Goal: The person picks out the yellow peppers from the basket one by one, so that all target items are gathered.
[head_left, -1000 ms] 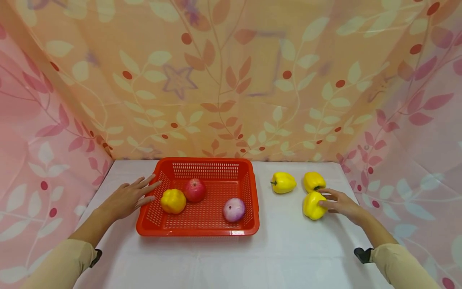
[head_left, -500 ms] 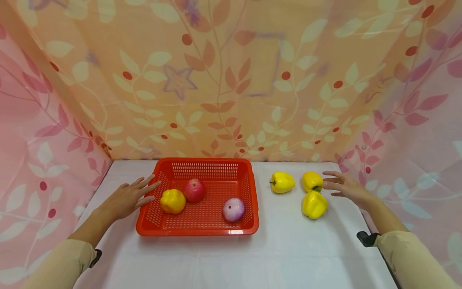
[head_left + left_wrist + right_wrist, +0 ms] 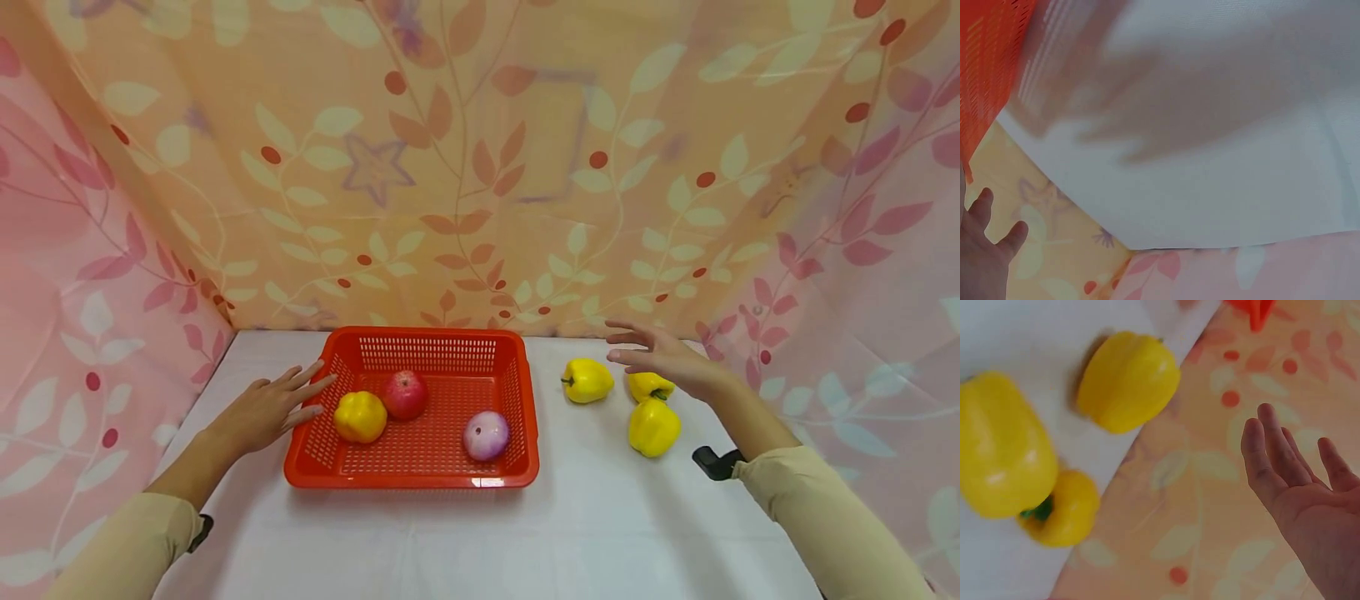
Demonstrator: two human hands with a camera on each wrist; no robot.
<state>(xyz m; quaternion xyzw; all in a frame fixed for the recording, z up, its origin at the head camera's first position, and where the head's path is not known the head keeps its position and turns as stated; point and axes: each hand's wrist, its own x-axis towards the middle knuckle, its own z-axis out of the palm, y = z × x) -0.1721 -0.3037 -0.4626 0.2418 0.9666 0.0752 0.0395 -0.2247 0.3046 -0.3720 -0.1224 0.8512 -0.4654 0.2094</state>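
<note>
My left hand (image 3: pixel 262 412) has its fingers spread at the left rim of a red plastic basket (image 3: pixel 420 482), holding nothing. Inside the basket lie a yellow bell pepper (image 3: pixel 360 417), a red pomegranate (image 3: pixel 406 395) and a purple onion (image 3: pixel 486 436). My right hand (image 3: pixel 663 357), fingers loosely extended, hovers over the back right of the table with nothing in it. Beneath and around it are three yellow bell peppers: one to the left (image 3: pixel 587 381), one partly covered by the hand (image 3: pixel 651 386), and one nearer the front (image 3: pixel 654 427). All three also show in the right wrist view.
A white cloth covers the table (image 3: pixel 450 542). Patterned fabric walls rise at the back (image 3: pixel 465 167), left (image 3: pixel 60 250) and right (image 3: pixel 885 292). The left wrist view shows a hand shadow on the cloth beside the basket wall (image 3: pixel 988 69).
My right hand has left the front yellow pepper, lifted, and moved back and then left over the peppers. The left hand stays at the basket rim. The peppers stay in place.
</note>
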